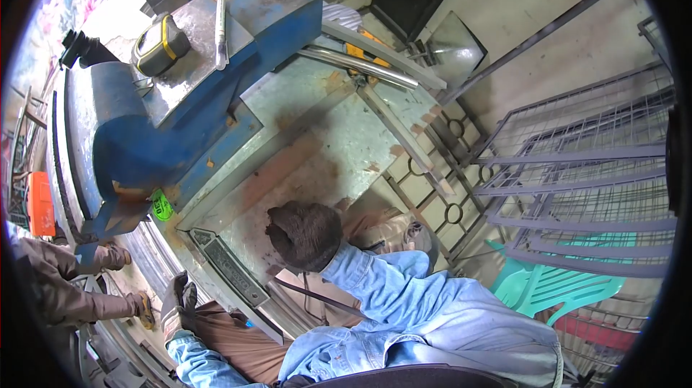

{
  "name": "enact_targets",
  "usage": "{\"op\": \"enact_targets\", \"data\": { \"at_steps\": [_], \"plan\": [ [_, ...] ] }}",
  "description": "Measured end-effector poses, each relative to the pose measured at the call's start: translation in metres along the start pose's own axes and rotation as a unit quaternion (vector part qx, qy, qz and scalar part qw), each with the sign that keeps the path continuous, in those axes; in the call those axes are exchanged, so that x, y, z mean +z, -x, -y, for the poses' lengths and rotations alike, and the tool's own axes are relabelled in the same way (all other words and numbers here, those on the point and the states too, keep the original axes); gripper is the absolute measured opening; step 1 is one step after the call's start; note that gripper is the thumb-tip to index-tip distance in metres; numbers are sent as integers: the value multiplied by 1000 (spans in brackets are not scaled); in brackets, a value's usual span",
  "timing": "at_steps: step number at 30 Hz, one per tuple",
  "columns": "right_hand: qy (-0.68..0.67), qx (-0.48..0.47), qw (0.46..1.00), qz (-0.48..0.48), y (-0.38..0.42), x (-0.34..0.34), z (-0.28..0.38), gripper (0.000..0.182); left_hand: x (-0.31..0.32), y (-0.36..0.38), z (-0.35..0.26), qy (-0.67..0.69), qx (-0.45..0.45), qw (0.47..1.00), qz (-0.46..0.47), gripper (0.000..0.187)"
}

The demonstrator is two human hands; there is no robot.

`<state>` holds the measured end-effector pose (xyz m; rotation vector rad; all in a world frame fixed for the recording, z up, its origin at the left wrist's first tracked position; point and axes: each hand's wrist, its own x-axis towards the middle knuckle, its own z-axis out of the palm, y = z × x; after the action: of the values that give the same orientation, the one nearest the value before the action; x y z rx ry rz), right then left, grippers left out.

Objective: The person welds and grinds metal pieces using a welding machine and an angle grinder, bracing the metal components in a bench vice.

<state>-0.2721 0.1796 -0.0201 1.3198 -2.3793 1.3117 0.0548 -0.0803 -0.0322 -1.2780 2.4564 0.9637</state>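
Note:
My right hand (306,235), in a dark knitted glove, rests over or just above a rust-stained metal sheet (288,164). Its fingers look curled, and anything inside them is hidden. My left hand (179,306), in a grey glove, is low at the left beside my brown-clad leg, fingers stretched out and nothing visible in them. Between the hands lies a metal frame edge with a dark nameplate (231,270). Beyond the sheet stands a blue machine (155,146), bearing a grey and yellow tape measure (160,43) and a silver pen-like marker (221,28).
Grey wire-mesh racks (577,164) stand at the right, above a green plastic chair (562,283). A shiny metal bar (360,67) lies along the sheet's far side. Another person's legs (94,298) show at far left, near an orange box (41,204).

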Motion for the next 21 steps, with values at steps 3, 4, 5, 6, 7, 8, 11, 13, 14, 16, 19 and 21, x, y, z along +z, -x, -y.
{"op": "enact_targets", "data": {
  "at_steps": [3, 4, 5, 6, 7, 8, 11, 13, 14, 16, 19, 21],
  "plan": [
    [-28, 7, 1000, 2, -3, -1, 0, 27, -3, 5, -9, -10, 3, 1000, 1, 40],
    [-29, 16, 999, 5, -3, -1, 0, 26, -6, 8, -13, -12, -2, 1000, 6, 41],
    [-30, 24, 999, 9, -2, 0, 1, 25, -4, 9, -10, 11, -14, 1000, 5, 41],
    [-34, 20, 999, 8, -3, 2, -1, 25, -5, 10, -8, -20, -7, 1000, 1, 43],
    [-35, 16, 999, -10, -2, 4, -1, 24, -5, 11, -4, -19, -9, 1000, 4, 43],
    [-34, 10, 999, -28, -2, 5, -1, 22, -2, 9, 3, -15, -10, 1000, 6, 43],
    [-29, 51, 998, 25, -1, -1, 4, 23, 5, 8, 27, -6, 41, 999, -7, 45],
    [-26, 78, 995, 54, -3, -5, 6, 22, 8, 17, 30, -31, 52, 998, -22, 46],
    [-27, 72, 996, 55, -4, -5, 3, 22, 3, 25, 11, -54, 48, 997, -31, 46],
    [-86, 12, 996, 5, 1, -2, -6, 26, 3, 27, 18, -83, 33, 996, -8, 53],
    [-126, 28, 992, 2, 10, 7, -24, 30, -3, 47, 6, -103, -19, 995, -6, 61],
    [-91, -7, 996, 5, 14, 5, -23, 31, -5, 57, 11, -68, 11, 998, -16, 58]
  ]
}}
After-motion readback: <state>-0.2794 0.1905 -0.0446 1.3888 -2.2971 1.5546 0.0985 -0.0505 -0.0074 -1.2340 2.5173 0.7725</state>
